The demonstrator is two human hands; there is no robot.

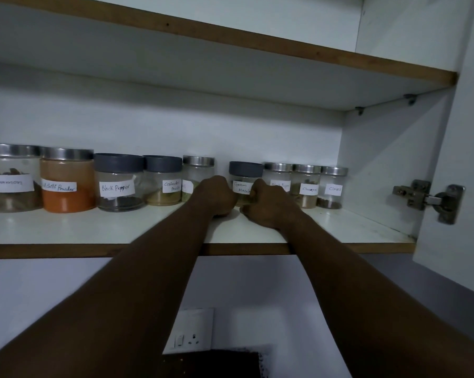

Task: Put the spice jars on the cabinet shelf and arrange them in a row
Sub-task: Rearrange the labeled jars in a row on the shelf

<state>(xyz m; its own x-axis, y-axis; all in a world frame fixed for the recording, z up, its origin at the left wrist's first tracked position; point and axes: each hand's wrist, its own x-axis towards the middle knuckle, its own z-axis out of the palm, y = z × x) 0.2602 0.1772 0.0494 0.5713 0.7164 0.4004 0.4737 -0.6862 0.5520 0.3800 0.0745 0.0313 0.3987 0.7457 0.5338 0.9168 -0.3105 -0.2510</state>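
Nine spice jars stand in a row near the back of the white cabinet shelf point(94, 227), leaving a broad bare strip of smooth laminate between them and the brown wood-edged front lip. The row reaches the left border of the view and stops short of the right cabinet wall, where some room remains beside the Cloves jar point(332, 188). One gap breaks the row, between a steel-lidded jar point(196, 173) with a mostly hidden label and the Garam Masala jar point(244, 178). The left hand point(216, 196) is curled into a loose fist in front of that gap, resting on the shelf, its knuckles just beside the Garam Masala jar; whether it grips anything cannot be told. The right hand point(268, 204) has its fingers wrapped round the lower right side of the same jar, closed against the glass. All jars are round, clear glass with handwritten white paper labels; some have brushed steel lids, others matte grey plastic ones. The Chilli Powder jar point(66, 184) holds orange-red powder, the Black Pepper jar point(118, 184) dark grains at its base. A metal hinge point(428, 199) sits on the open door at right, and the upper shelf point(257, 42) overhangs well above the lids.
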